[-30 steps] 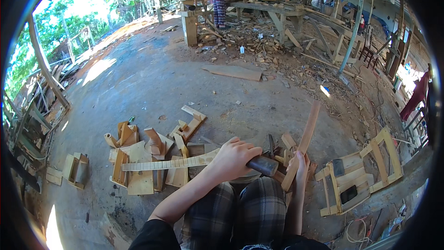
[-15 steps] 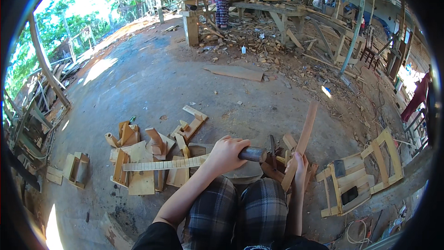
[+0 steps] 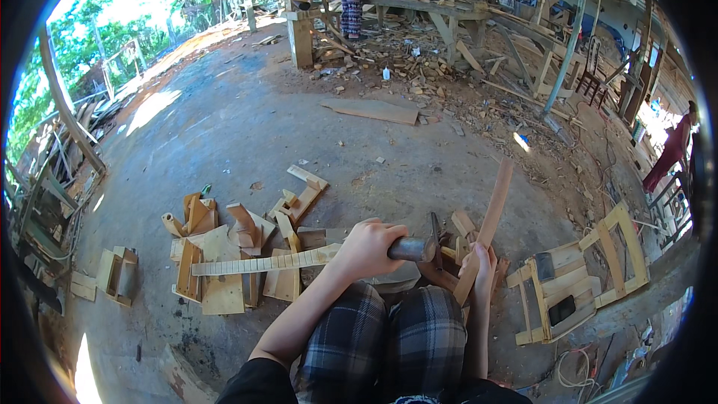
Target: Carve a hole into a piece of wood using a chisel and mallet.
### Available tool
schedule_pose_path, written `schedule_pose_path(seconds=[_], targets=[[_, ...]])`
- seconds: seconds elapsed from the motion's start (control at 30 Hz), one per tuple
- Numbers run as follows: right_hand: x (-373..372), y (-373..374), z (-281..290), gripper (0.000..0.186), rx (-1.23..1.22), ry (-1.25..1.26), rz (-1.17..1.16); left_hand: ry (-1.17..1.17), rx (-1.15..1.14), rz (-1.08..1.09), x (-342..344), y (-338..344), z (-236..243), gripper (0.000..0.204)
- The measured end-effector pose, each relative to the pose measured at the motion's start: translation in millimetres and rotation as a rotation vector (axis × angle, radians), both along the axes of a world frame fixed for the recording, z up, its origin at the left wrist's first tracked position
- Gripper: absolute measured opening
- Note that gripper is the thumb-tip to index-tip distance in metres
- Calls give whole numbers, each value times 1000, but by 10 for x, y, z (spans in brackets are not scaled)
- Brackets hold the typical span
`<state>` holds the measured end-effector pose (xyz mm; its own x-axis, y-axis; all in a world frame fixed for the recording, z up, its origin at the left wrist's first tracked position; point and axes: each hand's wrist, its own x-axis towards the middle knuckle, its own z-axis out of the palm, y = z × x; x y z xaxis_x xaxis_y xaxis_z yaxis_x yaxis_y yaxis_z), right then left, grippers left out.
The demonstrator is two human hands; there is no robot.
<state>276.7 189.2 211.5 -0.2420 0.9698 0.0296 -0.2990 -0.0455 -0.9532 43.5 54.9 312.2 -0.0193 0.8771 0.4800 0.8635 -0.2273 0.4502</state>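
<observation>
My left hand (image 3: pixel 366 251) is closed around a dark, round cylinder (image 3: pixel 410 248) that looks like a tool handle. From the other side of the same fist a long, pale, slightly curved strip (image 3: pixel 258 262) with many crosswise lines runs left; the grip hides whether the two are joined. My right hand (image 3: pixel 479 265) is wrapped around the lower part of a flat brown wooden slat (image 3: pixel 491 217), held tilted upward in front of my right knee. Below the pale strip lie wooden boards and blocks (image 3: pixel 226 299), while more wood pieces (image 3: pixel 464 223) lie beside the slat.
Wooden frames (image 3: pixel 624 254) lie on the floor at right, and a small wooden box (image 3: pixel 117 275) at left. Farther off are a long board (image 3: pixel 372 110), scattered scraps (image 3: pixel 430 82) and a workbench (image 3: pixel 426 7). A person (image 3: pixel 351 0) stands beside the bench.
The whole view has shifted slightly, with the background and floor pieces now a little farther left. Both hands keep their grips and almost the same positions.
</observation>
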Motion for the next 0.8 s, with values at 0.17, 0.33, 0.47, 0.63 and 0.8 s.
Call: schedule_pose_path(seconds=[0.17, 0.33, 0.47, 0.63, 0.8], targets=[[-45, -29, 59, 25, 24, -25, -6, 5, 9, 4, -28, -14, -8, 29], [3, 9, 37, 26, 69, -40, -42, -1, 4, 3, -35, -19, 9, 29], [-36, 12, 38, 27, 70, -49, -28, -2, -7, 12, -60, -20, 6, 29], [-16, 8, 41, 27, 87, -48, -41, -7, -1, 4, -47, -20, 15, 29], [86, -7, -18, 28, 48, -30, 8, -9, -20, 5, -14, -11, -37, 30]])
